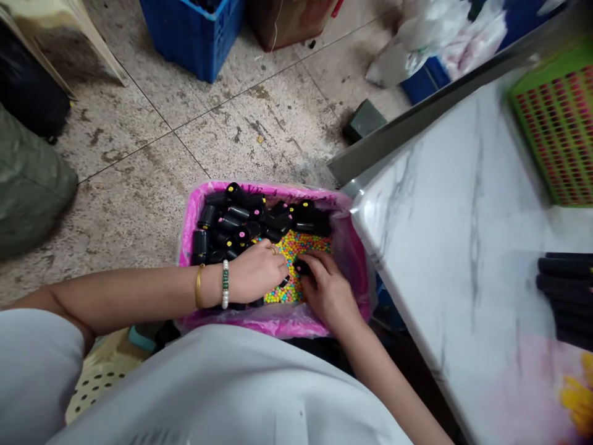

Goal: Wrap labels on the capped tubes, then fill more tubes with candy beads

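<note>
A pink tub (194, 204) lined with clear plastic sits on the floor below me. It holds several black cylinder caps (236, 219) along its far side and a heap of small coloured beads (299, 247). My left hand (257, 272), with a gold bangle and bead bracelets at the wrist, reaches into the tub with fingers curled over the beads. My right hand (327, 287) is beside it, fingers pinched on one black cap (302, 267). What the left fingers hold is hidden.
A white marble-pattern table (463, 247) stands at the right, with black tubes (565, 290) and a green perforated basket (556, 117) on it. A blue crate (194, 37), plastic bags (440, 37) and a small dark block (364, 120) are on the tiled floor.
</note>
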`<state>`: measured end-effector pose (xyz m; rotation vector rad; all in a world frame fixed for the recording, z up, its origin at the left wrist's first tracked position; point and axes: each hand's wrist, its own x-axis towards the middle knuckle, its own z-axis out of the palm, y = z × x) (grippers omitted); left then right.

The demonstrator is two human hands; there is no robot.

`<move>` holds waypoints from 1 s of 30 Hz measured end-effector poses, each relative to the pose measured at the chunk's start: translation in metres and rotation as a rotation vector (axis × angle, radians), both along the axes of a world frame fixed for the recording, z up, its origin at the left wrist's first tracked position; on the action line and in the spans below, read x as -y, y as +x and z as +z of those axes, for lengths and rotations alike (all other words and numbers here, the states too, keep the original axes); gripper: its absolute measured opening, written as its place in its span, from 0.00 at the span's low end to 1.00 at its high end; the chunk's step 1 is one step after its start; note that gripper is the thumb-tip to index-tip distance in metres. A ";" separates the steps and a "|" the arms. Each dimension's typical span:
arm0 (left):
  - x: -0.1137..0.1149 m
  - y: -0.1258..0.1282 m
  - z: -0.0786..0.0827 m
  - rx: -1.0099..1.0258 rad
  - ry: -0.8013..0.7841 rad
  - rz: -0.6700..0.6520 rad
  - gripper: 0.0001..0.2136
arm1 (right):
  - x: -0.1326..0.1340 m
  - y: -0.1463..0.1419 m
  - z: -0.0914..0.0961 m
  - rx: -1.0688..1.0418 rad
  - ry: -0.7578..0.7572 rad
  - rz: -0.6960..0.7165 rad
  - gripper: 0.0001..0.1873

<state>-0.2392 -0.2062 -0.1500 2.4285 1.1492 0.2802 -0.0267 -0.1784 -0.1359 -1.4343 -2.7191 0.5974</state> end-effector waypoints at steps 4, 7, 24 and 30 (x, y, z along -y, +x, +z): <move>-0.005 -0.012 0.001 -0.016 -0.009 0.030 0.06 | -0.006 -0.017 0.006 0.201 0.080 -0.018 0.22; -0.001 -0.018 -0.001 -0.014 0.007 0.074 0.06 | -0.010 -0.025 0.003 0.174 -0.028 0.116 0.22; 0.025 -0.009 0.006 -0.032 0.073 0.292 0.07 | 0.010 0.007 0.021 -0.427 -0.491 -0.212 0.18; 0.010 0.038 0.016 -0.233 0.062 0.136 0.08 | 0.018 0.045 0.008 -0.518 -0.317 -0.136 0.15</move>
